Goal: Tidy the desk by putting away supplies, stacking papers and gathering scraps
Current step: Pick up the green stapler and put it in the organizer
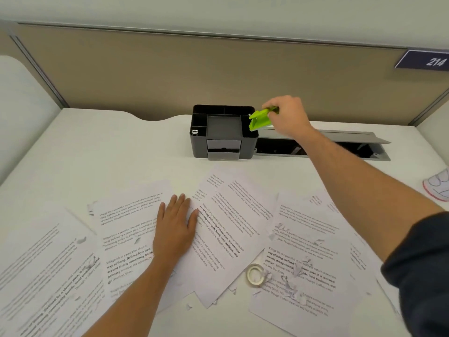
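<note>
My right hand (288, 115) holds a bright green stapler (260, 119) tilted over the right rear corner of a black desk organiser (199, 139), which has several compartments and a small drawer in front. My left hand (176, 227) lies flat, fingers together, on printed paper sheets (226, 215) spread loosely across the white desk. A roll of clear tape (255, 274) rests on the papers at the front right. Small torn paper scraps (289, 285) lie scattered around the tape and on the sheets.
An open cable tray (340, 148) with a raised grey lid sits in the desk right of the organiser. A beige partition (218, 69) bounds the back. A binder clip (194, 132) sits in the organiser's left compartment. A shoe (437, 186) shows at the right edge.
</note>
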